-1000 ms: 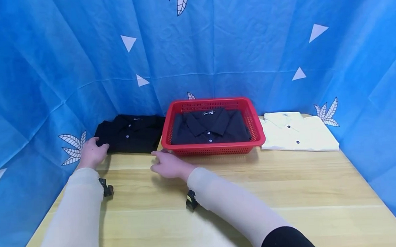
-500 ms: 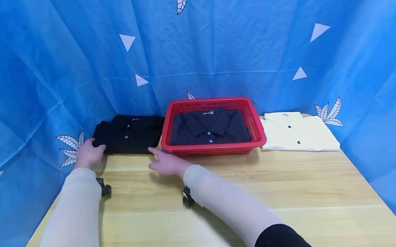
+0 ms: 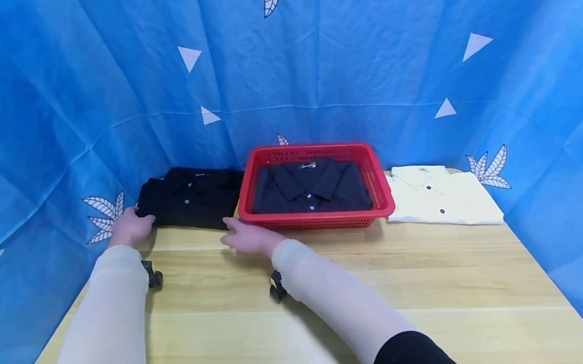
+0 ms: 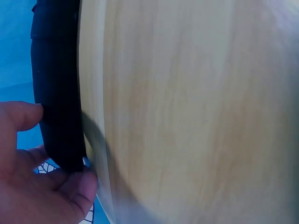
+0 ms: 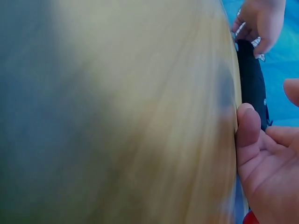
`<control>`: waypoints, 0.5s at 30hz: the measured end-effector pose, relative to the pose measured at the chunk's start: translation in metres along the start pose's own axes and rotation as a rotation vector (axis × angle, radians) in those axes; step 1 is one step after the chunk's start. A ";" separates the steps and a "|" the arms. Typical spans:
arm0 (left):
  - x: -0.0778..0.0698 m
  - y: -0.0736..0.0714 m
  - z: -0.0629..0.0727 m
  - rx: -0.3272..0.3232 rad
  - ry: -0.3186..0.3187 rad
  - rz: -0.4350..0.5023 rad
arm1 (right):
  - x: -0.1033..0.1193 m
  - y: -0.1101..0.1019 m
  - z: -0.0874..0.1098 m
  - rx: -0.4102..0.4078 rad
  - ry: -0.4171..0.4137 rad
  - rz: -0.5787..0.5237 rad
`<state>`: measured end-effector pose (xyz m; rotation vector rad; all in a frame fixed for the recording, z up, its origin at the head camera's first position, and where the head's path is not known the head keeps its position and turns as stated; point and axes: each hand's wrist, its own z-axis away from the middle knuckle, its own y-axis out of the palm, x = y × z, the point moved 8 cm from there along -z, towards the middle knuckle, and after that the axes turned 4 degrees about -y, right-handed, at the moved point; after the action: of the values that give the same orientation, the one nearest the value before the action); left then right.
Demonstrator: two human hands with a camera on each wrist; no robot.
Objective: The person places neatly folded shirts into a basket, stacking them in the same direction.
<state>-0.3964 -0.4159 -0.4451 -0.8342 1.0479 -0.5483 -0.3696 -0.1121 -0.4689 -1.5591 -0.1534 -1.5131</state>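
Observation:
A folded black shirt (image 3: 194,200) with pale buttons lies flat at the back left of the table. My left hand (image 3: 129,226) holds its left end. In the left wrist view, the thumb (image 4: 29,115) lies against the shirt's upper side and the curled fingers (image 4: 86,184) tuck at its end. My right hand (image 3: 250,238) is at the shirt's front right corner, close in front of the basket. There the fingers (image 5: 248,126) reach the shirt's end, while the thumb (image 5: 292,92) stands apart from the cloth.
A red plastic basket (image 3: 317,215) stands at the back centre with a folded dark shirt (image 3: 303,187) inside. Right of it lies a folded white shirt (image 3: 441,197) with dark buttons. A blue patterned curtain (image 3: 316,67) hangs round the wooden table (image 3: 423,285).
My left hand has moved slightly left and closed in on the black shirt's left end. The right hand has shifted slightly up to the shirt's corner. Shirts and basket stay put.

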 end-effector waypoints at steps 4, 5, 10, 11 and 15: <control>0.000 -0.001 0.002 0.012 -0.001 -0.017 | 0.003 0.000 0.000 -0.010 -0.012 -0.030; 0.000 -0.001 0.002 0.011 -0.002 -0.019 | 0.004 0.001 0.001 -0.015 -0.013 -0.032; 0.003 -0.006 0.006 -0.041 0.004 -0.070 | 0.011 0.002 0.001 -0.049 -0.022 0.073; 0.004 -0.007 0.006 -0.059 0.009 -0.086 | 0.013 0.002 0.002 -0.054 -0.023 0.105; 0.010 -0.012 0.008 -0.105 -0.001 -0.125 | 0.018 0.005 0.002 -0.068 -0.022 0.289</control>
<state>-0.3850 -0.4276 -0.4388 -0.9974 1.0349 -0.6022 -0.3605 -0.1221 -0.4557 -1.5767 0.1084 -1.2858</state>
